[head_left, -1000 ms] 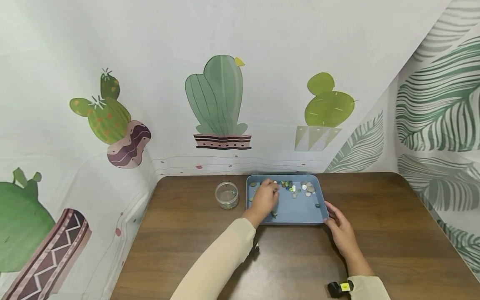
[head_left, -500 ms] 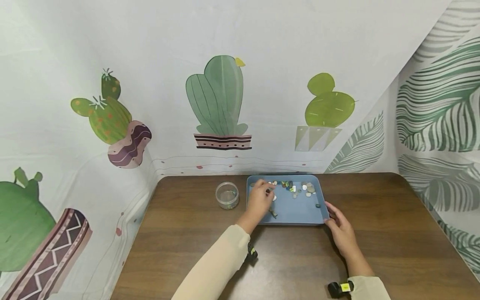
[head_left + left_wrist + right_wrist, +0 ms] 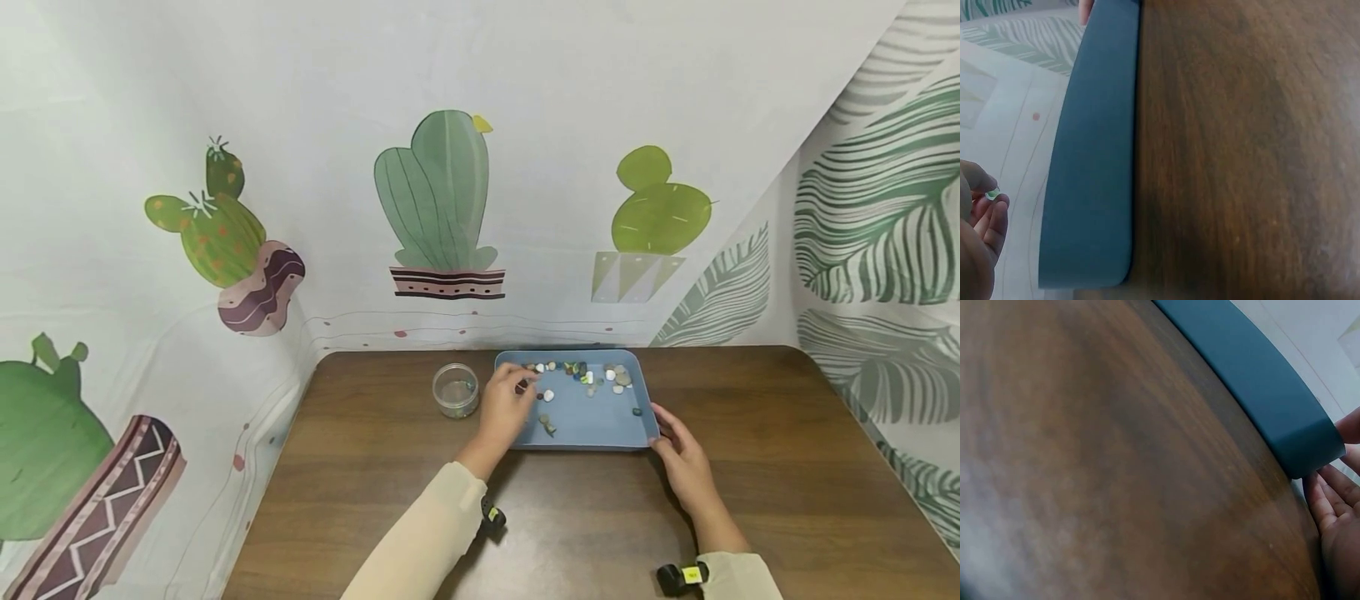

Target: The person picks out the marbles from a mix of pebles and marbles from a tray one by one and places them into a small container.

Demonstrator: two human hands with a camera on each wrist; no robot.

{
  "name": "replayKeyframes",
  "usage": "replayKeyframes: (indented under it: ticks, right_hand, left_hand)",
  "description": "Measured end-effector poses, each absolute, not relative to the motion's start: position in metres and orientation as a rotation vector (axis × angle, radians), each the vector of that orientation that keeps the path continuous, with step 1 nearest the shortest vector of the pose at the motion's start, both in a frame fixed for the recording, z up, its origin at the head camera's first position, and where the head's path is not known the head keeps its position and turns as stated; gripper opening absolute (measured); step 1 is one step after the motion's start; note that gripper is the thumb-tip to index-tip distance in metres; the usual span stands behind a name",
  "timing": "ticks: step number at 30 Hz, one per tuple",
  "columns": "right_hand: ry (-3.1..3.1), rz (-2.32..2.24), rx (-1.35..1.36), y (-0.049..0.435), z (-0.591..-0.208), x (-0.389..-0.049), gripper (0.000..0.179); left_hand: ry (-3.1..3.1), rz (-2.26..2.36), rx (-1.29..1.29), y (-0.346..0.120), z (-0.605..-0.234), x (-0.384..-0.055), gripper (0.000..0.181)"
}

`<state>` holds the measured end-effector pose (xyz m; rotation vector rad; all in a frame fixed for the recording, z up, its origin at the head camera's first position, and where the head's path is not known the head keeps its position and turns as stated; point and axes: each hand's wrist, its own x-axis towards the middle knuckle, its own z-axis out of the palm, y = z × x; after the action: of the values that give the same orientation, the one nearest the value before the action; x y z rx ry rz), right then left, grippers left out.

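Observation:
My left hand point(image 3: 504, 407) is over the left end of the blue tray point(image 3: 592, 429). Thumb and fingertip pinch a small, clear and green glass marble point(image 3: 993, 194), partly covered by the fingers. In the tray, pebbles point(image 3: 621, 377) and coloured pieces point(image 3: 576, 369) lie mostly along the far side. A white pebble point(image 3: 549, 396) sits just right of the left hand. My right hand point(image 3: 686, 467) holds the tray's near right corner, thumb at the rim and fingers against the outer wall, as the right wrist view shows.
A round clear jar point(image 3: 456, 392) stands left of the tray, with a few small green bits in it. The wooden table point(image 3: 360, 500) meets a cloth wall point(image 3: 555, 208) printed with cacti right behind the tray.
The left hand has drawn leftward across the tray, pinching the marble, and uncovered the white pebble and other small stones. The right hand keeps its place on the corner.

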<state>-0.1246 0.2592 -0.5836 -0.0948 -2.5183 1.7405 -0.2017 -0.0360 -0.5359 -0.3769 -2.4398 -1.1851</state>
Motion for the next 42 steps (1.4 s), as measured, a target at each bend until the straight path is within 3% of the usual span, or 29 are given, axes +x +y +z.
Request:
replayKeyframes:
  ticks: [21, 42]
  right_hand:
    - [-2.489, 1.729, -0.037, 0.259, -0.584, -0.122, 0.051]
    - [-2.444, 1.748, -0.013, 0.259, -0.588, -0.124, 0.05]
  left_hand:
    - [-2.351, -1.3, -0.224, -0.081, -0.523, -0.184, 0.01]
    - [-2.242, -1.234, -0.092, -0.131, -0.526, -0.189, 0.009]
